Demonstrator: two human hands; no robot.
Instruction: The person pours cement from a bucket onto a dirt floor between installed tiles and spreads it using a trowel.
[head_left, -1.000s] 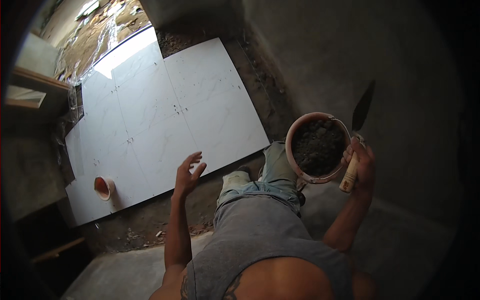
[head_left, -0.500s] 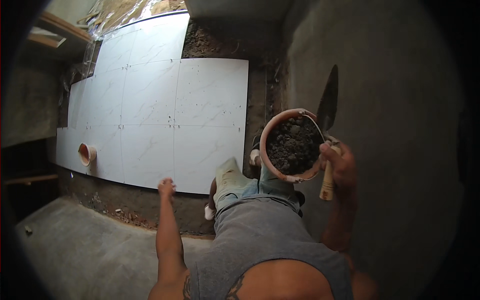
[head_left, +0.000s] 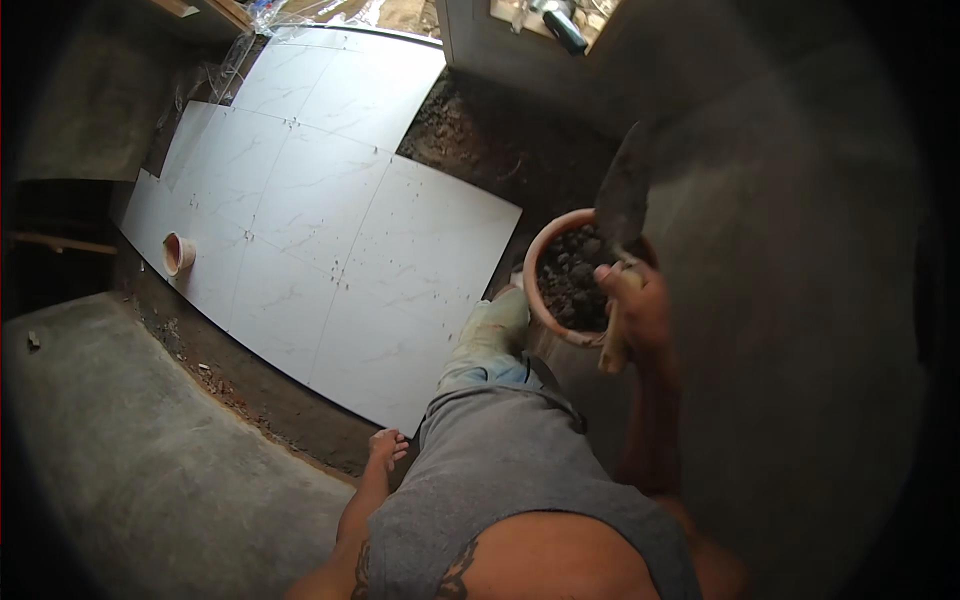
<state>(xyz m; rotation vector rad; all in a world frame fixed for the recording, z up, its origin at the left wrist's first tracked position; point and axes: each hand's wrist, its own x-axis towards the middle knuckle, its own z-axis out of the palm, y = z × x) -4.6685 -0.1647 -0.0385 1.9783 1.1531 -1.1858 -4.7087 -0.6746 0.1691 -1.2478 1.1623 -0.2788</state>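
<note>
Right hand (head_left: 632,300) is closed around two things at once: the rim of one round terracotta-coloured bowl (head_left: 545,290) and the wooden handle of one trowel (head_left: 622,195). That bowl is held out in front of the body, over the bare ground just right of the tiles, and is filled with dark, lumpy mortar (head_left: 575,280). One trowel blade rises from the fist, pointing up and away, and covers the far rim of the bowl. Left hand (head_left: 386,447) hangs low beside the grey shirt (head_left: 500,470), fingers loosely spread and holding nothing; it shows over the dirt strip at the near edge of the tiles.

White marbled tiles (head_left: 330,230) lie edge to edge on the floor; about six can be counted, though the far ones bend toward the rim and the count may be off. One small second bowl (head_left: 177,253) lies tipped on its side on the left tile. One boot (head_left: 490,325) rests at the tiles' right edge, just beside the held bowl. Grey concrete floor (head_left: 140,460) fills the lower left, and rough dirt (head_left: 470,140) lies between the tiles and the wall (head_left: 780,300).
</note>
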